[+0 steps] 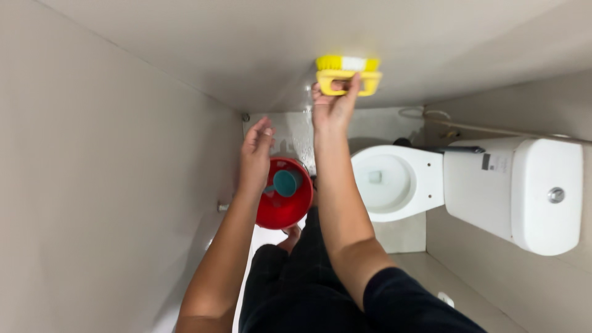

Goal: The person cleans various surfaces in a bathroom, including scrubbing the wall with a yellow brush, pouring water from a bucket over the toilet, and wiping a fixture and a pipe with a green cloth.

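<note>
My right hand is raised and grips a yellow scrub brush by its handle, bristles pressed against the beige wall tile ahead. Wet streaks run down the wall just below the brush. My left hand hangs free with fingers loosely together, holding nothing, just above a red bucket on the floor. A teal scoop sits inside the bucket.
A white toilet with its seat down stands to the right, its cistern against the right wall. A beige wall closes in on the left. My dark trousers and a bare foot show below the bucket.
</note>
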